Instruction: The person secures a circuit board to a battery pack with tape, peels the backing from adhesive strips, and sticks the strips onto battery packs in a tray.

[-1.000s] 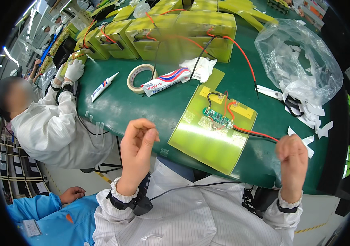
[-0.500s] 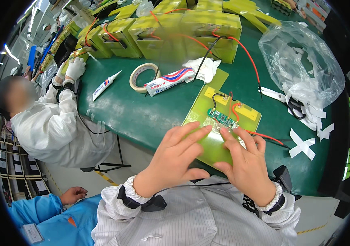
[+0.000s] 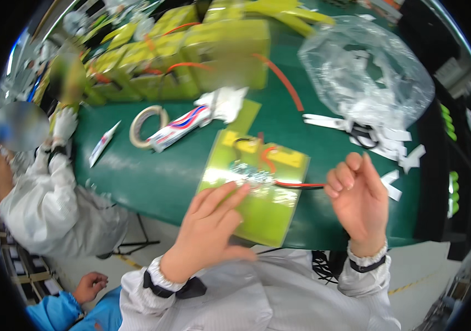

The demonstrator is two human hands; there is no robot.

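Note:
A flat yellow-green battery pack (image 3: 263,215) lies in front of me on the table. On its upper part sits a small circuit board (image 3: 251,173) with black and red wires, its details blurred by glare and shiny clear film. My left hand (image 3: 209,229) has its fingers stretched out, with the fingertips on the pack just below the board. To the right of the pack, my right hand (image 3: 358,201) is raised with loosely bent fingers and nothing visible in them. Red and black leads (image 3: 301,185) run from the board toward that hand.
Behind the pack lie a large tube (image 3: 180,128), a tape roll (image 3: 134,129) and a small tube (image 3: 105,144). Scissors (image 3: 326,121) and white strips (image 3: 392,187) are at right, near a clear plastic bag (image 3: 323,60). More wrapped packs (image 3: 224,55) stand behind. A co-worker (image 3: 53,212) sits left.
My right hand has lifted off the pack and moved right. My left hand's fingers remain at the board's lower edge. The whole view has shifted, so the table things appear farther left.

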